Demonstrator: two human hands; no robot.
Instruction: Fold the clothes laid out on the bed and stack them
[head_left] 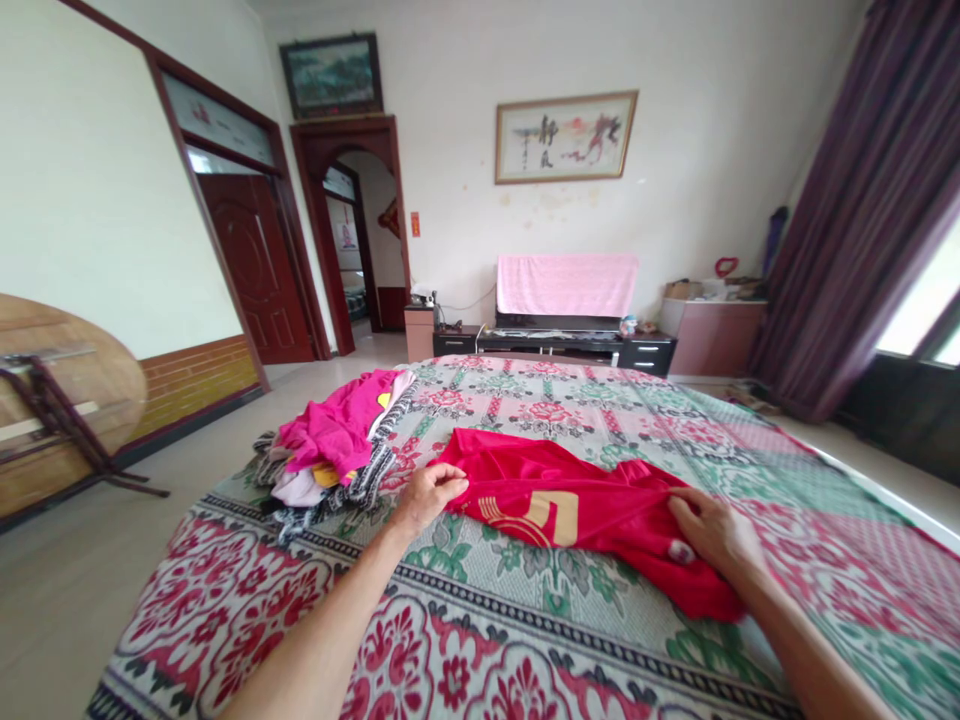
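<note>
Red garment (600,510) lying on patterned cloth (465,640).
Pinched at left end by left hand (429,498), wrist bent slightly inward; gripped at right end by right hand (716,535), back upward; arms (322,610) extended forward, apart.

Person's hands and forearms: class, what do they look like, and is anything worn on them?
The left hand and right hand are without gloves. The left forearm and right forearm show no sleeves; no watch or bracelet shows. Rings are unclear.
</note>
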